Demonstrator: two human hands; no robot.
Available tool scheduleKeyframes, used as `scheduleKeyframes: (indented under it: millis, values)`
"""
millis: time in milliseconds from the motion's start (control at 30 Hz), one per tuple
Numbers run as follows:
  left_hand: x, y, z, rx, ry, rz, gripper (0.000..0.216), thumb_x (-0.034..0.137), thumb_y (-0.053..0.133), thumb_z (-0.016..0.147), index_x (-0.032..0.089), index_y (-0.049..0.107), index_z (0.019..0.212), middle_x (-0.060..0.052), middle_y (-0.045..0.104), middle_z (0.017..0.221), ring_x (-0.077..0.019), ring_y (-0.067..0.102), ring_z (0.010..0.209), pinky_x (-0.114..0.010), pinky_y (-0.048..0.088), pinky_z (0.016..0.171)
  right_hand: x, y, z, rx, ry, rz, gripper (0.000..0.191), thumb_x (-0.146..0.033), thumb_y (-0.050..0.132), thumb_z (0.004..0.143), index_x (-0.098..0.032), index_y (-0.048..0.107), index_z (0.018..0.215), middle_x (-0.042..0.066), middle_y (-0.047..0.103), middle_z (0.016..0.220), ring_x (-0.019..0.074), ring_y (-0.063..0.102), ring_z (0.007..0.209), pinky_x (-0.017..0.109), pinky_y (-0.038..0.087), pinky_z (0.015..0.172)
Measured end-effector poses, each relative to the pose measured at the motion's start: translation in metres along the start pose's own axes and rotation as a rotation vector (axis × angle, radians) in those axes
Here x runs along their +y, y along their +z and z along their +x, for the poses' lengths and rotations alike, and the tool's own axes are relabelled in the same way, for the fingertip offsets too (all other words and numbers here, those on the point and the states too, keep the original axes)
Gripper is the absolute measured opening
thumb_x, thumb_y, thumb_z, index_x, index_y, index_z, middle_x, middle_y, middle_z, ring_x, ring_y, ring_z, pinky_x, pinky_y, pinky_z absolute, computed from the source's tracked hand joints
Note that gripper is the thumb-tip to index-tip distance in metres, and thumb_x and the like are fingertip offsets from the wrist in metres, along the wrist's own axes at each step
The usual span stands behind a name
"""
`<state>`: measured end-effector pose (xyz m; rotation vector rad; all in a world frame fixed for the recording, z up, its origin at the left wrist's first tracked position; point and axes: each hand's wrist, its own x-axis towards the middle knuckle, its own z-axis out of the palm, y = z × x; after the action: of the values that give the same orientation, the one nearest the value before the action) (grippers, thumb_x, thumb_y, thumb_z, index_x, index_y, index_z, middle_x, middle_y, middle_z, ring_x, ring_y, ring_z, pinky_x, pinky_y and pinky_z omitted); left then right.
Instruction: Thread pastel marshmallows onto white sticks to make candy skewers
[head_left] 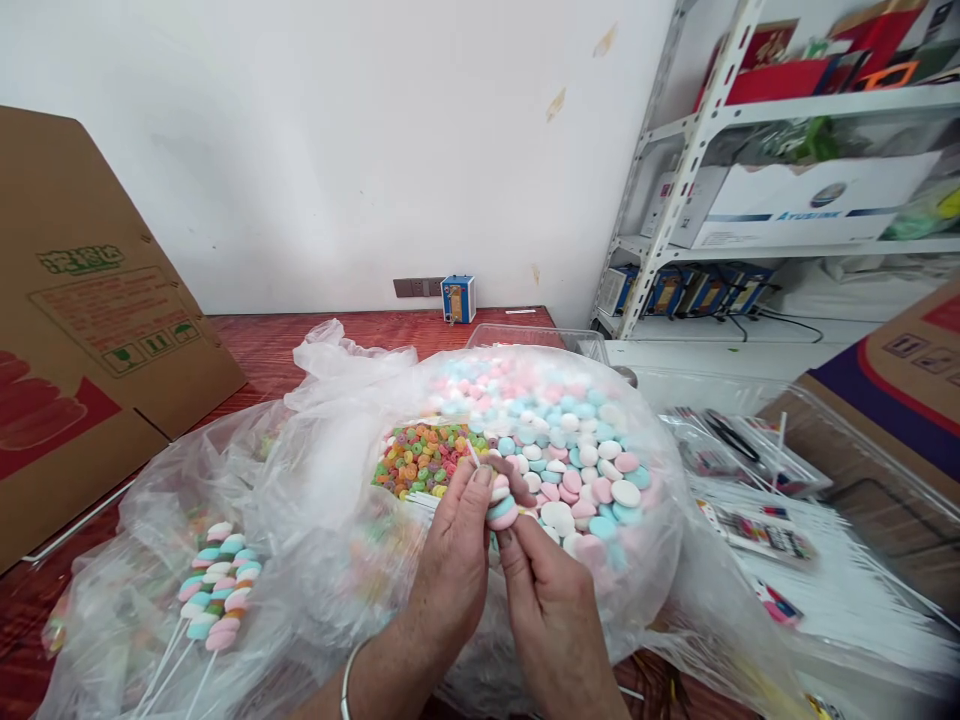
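Note:
Between my hands is a white stick (472, 453) threaded with pink, white and blue marshmallow discs (502, 507). My left hand (452, 545), a bangle on its wrist, is closed round this skewer, with its thumb along the upper part. Thumb and fingers of my right hand (553, 590) pinch just below the lowest disc. Behind them, a large clear plastic bag lies open, full of loose pastel marshmallows (570, 470). To its left are colourful ring-shaped candies (424, 455) with several white sticks (424, 498) beside them. Several finished-looking skewers (221, 585) lie on plastic at the left.
A large cardboard box (97, 330) stands at the left, another (900, 370) at the right. Many white sticks (825, 590) and small packets (761, 530) lie right of the bag. A blue device (458, 299) sits by the wall. White shelving (682, 200) holds boxes.

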<state>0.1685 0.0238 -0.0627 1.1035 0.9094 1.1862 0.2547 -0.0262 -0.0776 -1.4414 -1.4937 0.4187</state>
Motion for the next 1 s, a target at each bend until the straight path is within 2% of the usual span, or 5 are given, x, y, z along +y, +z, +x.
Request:
scheduleKeyframes:
  millis: [133,400,600,767,1000]
  values:
    - [0.001,-0.005,0.016,-0.083,0.071,-0.018,0.047,0.052,0.045,0.097,0.023,0.051,0.134,-0.012,0.063,0.129,-0.0226,0.065,0.109,-0.037,0.051,0.094,0.014,-0.032,0.013,0.112,0.025,-0.114,0.031,-0.037,0.046,0.097,-0.021,0.062,0.076,0.001,0.064,0.073,0.0150,0.059,0.068,0.023,0.044,0.063]
    - [-0.013,0.016,0.039,-0.328,0.516,0.969,0.032,0.005,0.045,0.090,0.019,0.070,0.105,-0.010,0.068,0.105,-0.0235,0.061,0.103,-0.037,0.049,0.092,0.038,-0.083,0.023,0.332,0.165,-0.318,0.029,-0.041,0.050,0.093,-0.020,0.070,0.087,0.002,0.070,0.078,0.0163,0.059,0.067,0.025,0.042,0.061]
    - [-0.027,0.033,0.054,-0.307,0.505,1.196,0.041,0.002,0.046,0.087,0.019,0.064,0.120,-0.010,0.065,0.106,-0.0241,0.060,0.101,-0.035,0.051,0.086,0.040,-0.072,0.028,0.215,0.140,-0.421,0.025,-0.037,0.051,0.093,-0.021,0.067,0.083,0.002,0.068,0.071,0.0169,0.057,0.061,0.026,0.038,0.056]
    - [-0.027,0.033,0.060,-0.303,0.477,1.220,0.023,0.011,0.048,0.090,0.017,0.069,0.098,-0.010,0.064,0.099,-0.0244,0.060,0.092,-0.035,0.050,0.081,0.033,-0.049,0.044,0.033,0.208,-0.750,0.015,-0.026,0.055,0.093,-0.020,0.067,0.087,0.009,0.072,0.086,0.0195,0.063,0.066,0.028,0.026,0.053]
    - [-0.029,0.032,0.060,-0.286,0.501,1.133,0.017,0.009,0.052,0.086,0.017,0.066,0.088,-0.009,0.068,0.094,-0.0248,0.060,0.093,-0.036,0.048,0.082,0.040,-0.041,0.049,0.057,0.259,-0.677,0.020,-0.019,0.050,0.094,-0.017,0.068,0.087,0.013,0.072,0.084,0.0200,0.062,0.061,0.029,0.019,0.053]
